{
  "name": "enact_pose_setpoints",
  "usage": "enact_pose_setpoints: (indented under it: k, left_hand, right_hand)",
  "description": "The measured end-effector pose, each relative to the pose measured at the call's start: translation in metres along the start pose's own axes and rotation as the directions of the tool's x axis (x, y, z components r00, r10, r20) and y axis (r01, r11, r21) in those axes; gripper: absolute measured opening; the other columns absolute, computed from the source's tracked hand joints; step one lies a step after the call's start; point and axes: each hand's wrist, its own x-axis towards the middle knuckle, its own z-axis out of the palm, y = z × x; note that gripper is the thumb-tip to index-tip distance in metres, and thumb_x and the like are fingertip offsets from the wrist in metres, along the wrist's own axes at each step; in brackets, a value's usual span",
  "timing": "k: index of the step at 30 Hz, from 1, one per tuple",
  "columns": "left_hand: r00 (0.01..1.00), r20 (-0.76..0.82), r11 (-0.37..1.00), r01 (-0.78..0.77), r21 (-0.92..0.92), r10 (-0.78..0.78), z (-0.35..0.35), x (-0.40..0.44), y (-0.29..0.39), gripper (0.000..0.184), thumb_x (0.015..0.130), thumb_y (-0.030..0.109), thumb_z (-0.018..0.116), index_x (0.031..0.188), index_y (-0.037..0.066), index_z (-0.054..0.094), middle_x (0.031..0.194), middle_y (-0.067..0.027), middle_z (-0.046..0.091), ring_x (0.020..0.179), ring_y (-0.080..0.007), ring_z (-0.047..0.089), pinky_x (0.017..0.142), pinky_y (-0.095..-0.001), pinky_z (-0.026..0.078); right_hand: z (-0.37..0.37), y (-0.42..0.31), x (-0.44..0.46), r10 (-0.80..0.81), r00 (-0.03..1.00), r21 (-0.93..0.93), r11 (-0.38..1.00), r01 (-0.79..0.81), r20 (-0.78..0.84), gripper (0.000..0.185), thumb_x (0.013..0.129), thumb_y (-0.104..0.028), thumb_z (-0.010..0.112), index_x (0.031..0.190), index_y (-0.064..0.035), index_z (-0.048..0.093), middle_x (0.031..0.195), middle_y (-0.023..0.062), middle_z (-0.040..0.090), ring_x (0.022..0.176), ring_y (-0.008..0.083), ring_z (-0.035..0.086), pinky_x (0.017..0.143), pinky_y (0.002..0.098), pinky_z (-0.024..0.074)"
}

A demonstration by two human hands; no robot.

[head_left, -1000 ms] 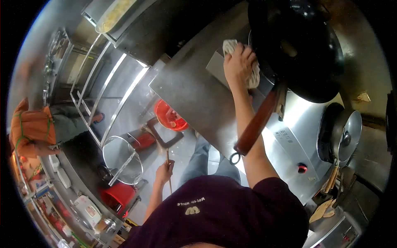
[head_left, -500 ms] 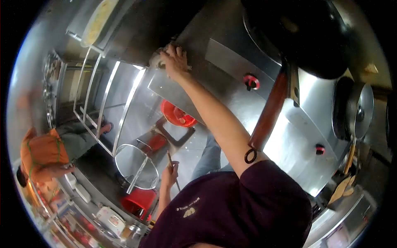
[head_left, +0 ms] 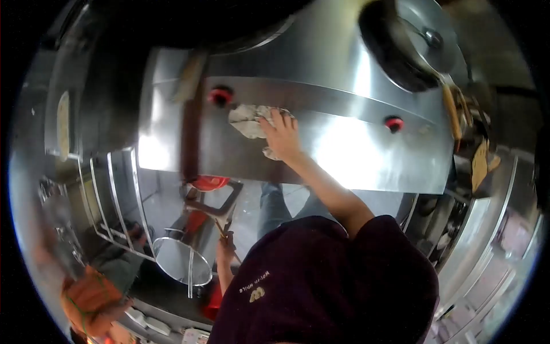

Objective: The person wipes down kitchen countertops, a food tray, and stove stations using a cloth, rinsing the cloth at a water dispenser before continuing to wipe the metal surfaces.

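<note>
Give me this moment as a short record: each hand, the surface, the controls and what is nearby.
Right hand: fingers spread over a crumpled pale cloth
Left hand: wrapped around a thin wooden stick
Surface: steel stove front, under the cloth
Controls: two red knobs, one picture-left of the cloth, one picture-right
Nearby: black pan; red basin, partly hidden
Other person: orange top, picture lower left

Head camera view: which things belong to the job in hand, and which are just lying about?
Seemingly in use:
pale cloth, under right hand
steel stove panel, beneath cloth
thin stick, in left hand

Seemingly lying about:
red basin
wooden-handled pan
</note>
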Motion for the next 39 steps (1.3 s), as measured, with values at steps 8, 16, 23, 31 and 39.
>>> enact_pose_setpoints:
  k: [8, 16, 23, 31, 39]
  left_hand:
    - [0.982, 0.149, 0.972, -0.145, 0.187, 0.117, 0.093, -0.016, 0.093, 0.028, 0.091, 0.029, 0.047, 0.092, 0.003, 0.059, 0.057, -0.0054, 0.051, 0.048, -0.0143, 0.052, 0.046, -0.0304, 0.041]
    - [0.929, 0.209, 0.91, -0.35, 0.224, 0.306, 0.169, -0.036, 0.149, 0.029, 0.088, 0.028, 0.052, 0.093, 0.001, 0.06, 0.052, -0.0041, 0.05, 0.044, -0.0131, 0.051, 0.039, -0.0286, 0.039]
    - [0.914, 0.171, 0.858, -0.405, 0.315, 0.369, 0.155, -0.047, 0.116, 0.029, 0.088, 0.028, 0.052, 0.093, 0.0, 0.06, 0.053, -0.0063, 0.053, 0.045, -0.0149, 0.054, 0.04, -0.0293, 0.04]
    - [0.827, 0.321, 0.772, -0.553, 0.314, 0.462, 0.137, 0.006, 0.056, 0.018, 0.084, 0.014, 0.051, 0.092, 0.0, 0.058, 0.057, -0.0129, 0.051, 0.056, -0.0267, 0.058, 0.05, -0.0376, 0.046]
    - [0.803, 0.263, 0.627, -0.586, 0.513, 0.535, 0.16, -0.01, 0.088, 0.03, 0.085, 0.027, 0.051, 0.094, 0.0, 0.06, 0.063, -0.0124, 0.058, 0.055, -0.0212, 0.058, 0.049, -0.0352, 0.044]
  right_hand:
    - [-0.135, 0.263, -0.176, 0.447, 0.865, -0.157, 0.86, -0.486, -0.23, 0.05, 0.069, -0.009, 0.055, 0.12, -0.0133, 0.053, 0.122, 0.02, 0.045, 0.108, 0.0355, 0.045, 0.085, 0.0468, 0.0379]
    - [-0.235, 0.468, -0.358, 0.789, 0.443, -0.288, 0.347, -0.893, -0.424, 0.059, 0.073, -0.017, 0.063, 0.129, -0.0247, 0.046, 0.128, 0.0187, 0.041, 0.112, 0.0358, 0.043, 0.088, 0.0479, 0.0381]
    - [-0.298, 0.509, -0.392, 0.885, -0.366, 0.166, -0.33, -0.929, -0.287, 0.045, 0.078, -0.023, 0.055, 0.123, -0.0243, 0.052, 0.117, 0.0201, 0.051, 0.103, 0.0372, 0.054, 0.084, 0.0469, 0.0466]
    - [-0.239, 0.428, -0.318, 0.69, 0.57, -0.17, 0.561, -0.811, -0.446, 0.061, 0.071, -0.012, 0.061, 0.129, -0.0149, 0.044, 0.117, 0.0251, 0.047, 0.102, 0.0403, 0.048, 0.083, 0.047, 0.0439]
    - [-0.186, 0.396, -0.229, 0.379, 0.91, -0.054, 0.918, -0.392, -0.171, 0.04, 0.061, -0.015, 0.069, 0.1, -0.0231, 0.064, 0.131, 0.0071, 0.042, 0.108, 0.0294, 0.043, 0.092, 0.0451, 0.0353]
